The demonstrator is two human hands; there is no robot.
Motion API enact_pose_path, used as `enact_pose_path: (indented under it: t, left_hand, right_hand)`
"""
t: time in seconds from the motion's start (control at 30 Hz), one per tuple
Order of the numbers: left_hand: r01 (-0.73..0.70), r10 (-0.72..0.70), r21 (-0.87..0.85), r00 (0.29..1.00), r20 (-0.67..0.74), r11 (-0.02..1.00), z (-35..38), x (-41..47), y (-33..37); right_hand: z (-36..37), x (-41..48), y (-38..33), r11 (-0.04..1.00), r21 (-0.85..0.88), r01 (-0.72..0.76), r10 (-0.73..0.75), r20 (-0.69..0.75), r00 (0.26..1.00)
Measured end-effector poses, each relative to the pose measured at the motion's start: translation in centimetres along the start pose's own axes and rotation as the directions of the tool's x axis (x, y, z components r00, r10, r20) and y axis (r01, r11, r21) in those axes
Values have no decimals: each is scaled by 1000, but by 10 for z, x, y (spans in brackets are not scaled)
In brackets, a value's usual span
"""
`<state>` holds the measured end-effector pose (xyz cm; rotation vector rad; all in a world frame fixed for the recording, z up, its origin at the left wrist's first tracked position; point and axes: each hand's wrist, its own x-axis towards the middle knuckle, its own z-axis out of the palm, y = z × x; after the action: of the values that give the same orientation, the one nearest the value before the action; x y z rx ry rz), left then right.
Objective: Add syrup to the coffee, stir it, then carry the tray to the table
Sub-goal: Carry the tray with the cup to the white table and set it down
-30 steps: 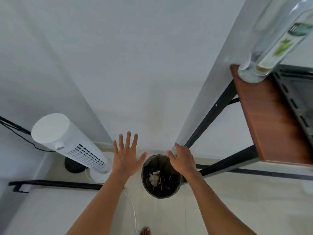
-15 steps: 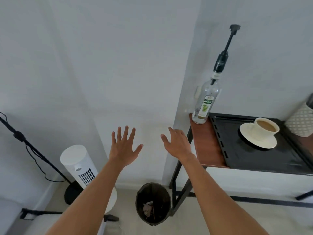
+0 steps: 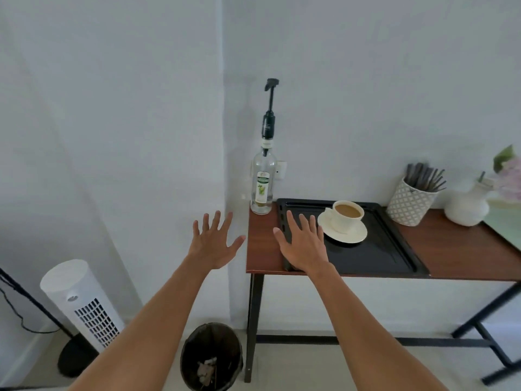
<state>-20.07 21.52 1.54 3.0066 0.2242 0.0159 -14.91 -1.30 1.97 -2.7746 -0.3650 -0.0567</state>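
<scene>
A clear syrup bottle (image 3: 263, 187) with a tall black pump stands at the back left corner of a wooden side table (image 3: 456, 249). A black tray (image 3: 377, 255) lies on the table and carries a white cup of coffee (image 3: 347, 215) on a white saucer (image 3: 352, 235). My right hand (image 3: 303, 244) is spread open above the tray's left end, just left of the saucer. My left hand (image 3: 214, 239) is spread open in the air to the left of the table edge. Neither hand holds anything.
A patterned holder of dark stirrers (image 3: 413, 200) and a white vase (image 3: 466, 204) with flowers stand at the table's back right. On the floor are a dark waste bin (image 3: 211, 356), a white tower fan (image 3: 81, 303) and a black stand with a cable (image 3: 25, 300).
My view has swung up and to the right from the floor and bin to the table top. Both open hands have risen, and the right one now hovers over the tray.
</scene>
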Motion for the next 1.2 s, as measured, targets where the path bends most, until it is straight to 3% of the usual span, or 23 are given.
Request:
enact_pose_path:
  t: [0.37, 0.73, 1.0, 1.2]
  left_hand:
    - [-84, 88, -75, 995, 54, 994, 13, 33, 132]
    - [-3, 1, 14, 986, 169, 1000, 53, 93, 173]
    - [129, -134, 112, 990, 37, 985, 76, 100, 174]
    - [204, -200, 80, 978, -57, 976, 83, 95, 183]
  right_hand:
    - [-54, -8, 130, 995, 25, -97, 99, -168, 981]
    - [-64, 38, 252, 944, -25, -330, 325, -119, 938]
    - [-47, 63, 303, 938, -87, -334, 331, -46, 942]
    - [-42, 70, 315, 959, -65, -277, 277, -13, 961]
